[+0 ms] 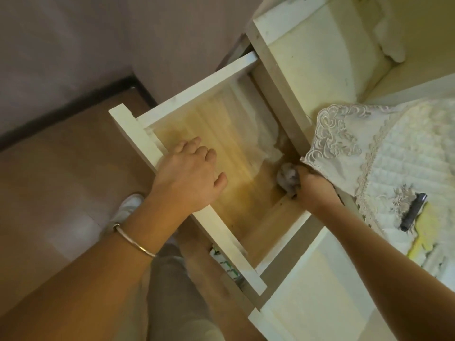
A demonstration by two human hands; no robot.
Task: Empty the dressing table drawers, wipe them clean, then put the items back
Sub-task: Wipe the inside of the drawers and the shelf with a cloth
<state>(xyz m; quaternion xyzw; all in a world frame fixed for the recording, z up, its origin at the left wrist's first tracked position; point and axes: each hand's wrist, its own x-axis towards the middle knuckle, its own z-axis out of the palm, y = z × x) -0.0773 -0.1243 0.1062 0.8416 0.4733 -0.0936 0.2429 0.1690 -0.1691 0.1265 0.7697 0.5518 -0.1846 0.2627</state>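
Observation:
A white drawer (197, 89) with a bare wooden bottom stands pulled out from the dressing table. My left hand (189, 175) rests over the drawer's front panel, fingers curled down onto the inside. My right hand (312, 185) reaches into the back right corner and is closed around a crumpled grey cloth (286, 177) pressed against the drawer floor. A pale crumpled sheet (263, 141) lies at the back of the drawer. No other items lie in the drawer.
A lace-edged quilted cover (369, 148) hangs over the table top, with a dark cylindrical object (413, 212) on it. A second drawer (229, 264) below is slightly open with something patterned inside. A white shoe (128, 205) stands on the brown floor.

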